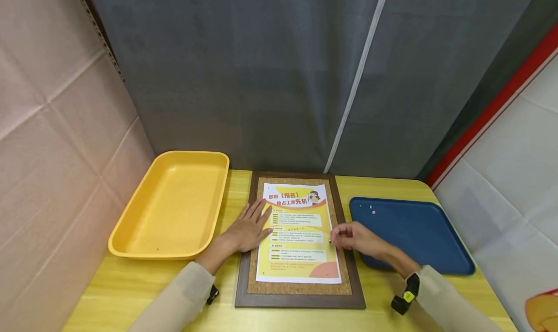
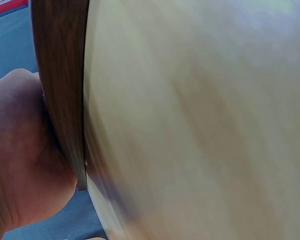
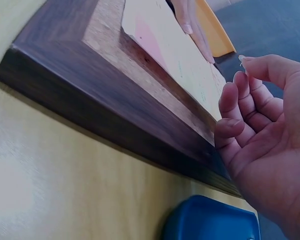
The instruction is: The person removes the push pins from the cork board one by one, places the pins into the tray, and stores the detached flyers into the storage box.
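A printed yellow-and-white poster sheet [image 1: 301, 269] lies on a cork board [image 1: 296, 288] with a dark brown wooden frame [image 1: 301, 301]. My left hand [image 1: 250, 229] rests flat across the board's left side, fingers spread over the sheet's left edge. In the left wrist view its heel sits against the frame [image 2: 60, 65]. At the sheet's right edge, my right hand [image 1: 357, 238] pinches a tiny push pin [image 3: 242, 63] between thumb and index finger; the other fingers are curled. Small dark spots show near the sheet's lower corners.
A deep yellow tray [image 1: 205, 250] stands left of the board. On the right, a blue tray [image 1: 418, 235] holds several tiny pale pieces [image 1: 373, 212] near its far left corner. A grey curtain [image 1: 261, 80] hangs behind the wood-patterned table [image 1: 218, 312], with pale walls at both sides.
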### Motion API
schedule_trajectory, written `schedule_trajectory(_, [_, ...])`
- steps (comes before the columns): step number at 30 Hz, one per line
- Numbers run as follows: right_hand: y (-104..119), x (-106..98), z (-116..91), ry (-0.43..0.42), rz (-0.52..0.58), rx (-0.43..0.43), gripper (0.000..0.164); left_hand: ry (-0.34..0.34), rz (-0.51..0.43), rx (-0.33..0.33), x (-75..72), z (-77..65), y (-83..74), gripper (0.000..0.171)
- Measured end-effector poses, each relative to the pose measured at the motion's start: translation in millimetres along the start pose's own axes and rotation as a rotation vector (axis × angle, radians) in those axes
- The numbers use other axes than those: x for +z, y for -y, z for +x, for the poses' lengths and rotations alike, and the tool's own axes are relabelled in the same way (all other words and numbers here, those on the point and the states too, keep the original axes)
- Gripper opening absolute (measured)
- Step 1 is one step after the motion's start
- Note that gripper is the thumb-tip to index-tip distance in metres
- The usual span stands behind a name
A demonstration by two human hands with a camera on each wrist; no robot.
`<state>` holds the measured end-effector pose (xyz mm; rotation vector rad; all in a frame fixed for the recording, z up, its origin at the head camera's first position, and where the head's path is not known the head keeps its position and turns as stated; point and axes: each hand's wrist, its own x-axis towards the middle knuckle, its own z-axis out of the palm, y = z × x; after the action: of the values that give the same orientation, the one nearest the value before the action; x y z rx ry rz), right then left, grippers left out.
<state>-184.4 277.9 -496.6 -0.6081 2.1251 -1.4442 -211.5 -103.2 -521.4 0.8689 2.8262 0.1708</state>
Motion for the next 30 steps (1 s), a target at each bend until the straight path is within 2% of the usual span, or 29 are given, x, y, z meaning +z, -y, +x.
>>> schedule_trajectory(6, [2, -10, 0, -0.05, -0.005, 0.0, 0.026, -0.008, -0.008, 0.008, -0.8, -0.5, 0.1, 0.071])
schedule_trajectory(14, [-3, -24, -1, -0.104, -0.023, -0.006, 0.026, -0.018, -0.05, 0.011, 8.3, 3.3, 4.5, 0.071])
schedule_trajectory(21, [-11, -39, -5, -0.133, -0.01, -0.029, 0.028, -0.002, -0.008, 0.004, 0.3, 0.2, 0.1, 0.071])
schedule_trajectory(25, [-14, -49, -7, -0.161, -0.02, -0.045, 0.027, -0.007, -0.032, 0.009, 1.0, 0.4, 0.5, 0.071])
schedule_trajectory(30, [-21, -61, -8, -0.192, -0.032, -0.031, 0.027, -0.008, -0.017, 0.003, 1.3, 0.3, 0.1, 0.071])
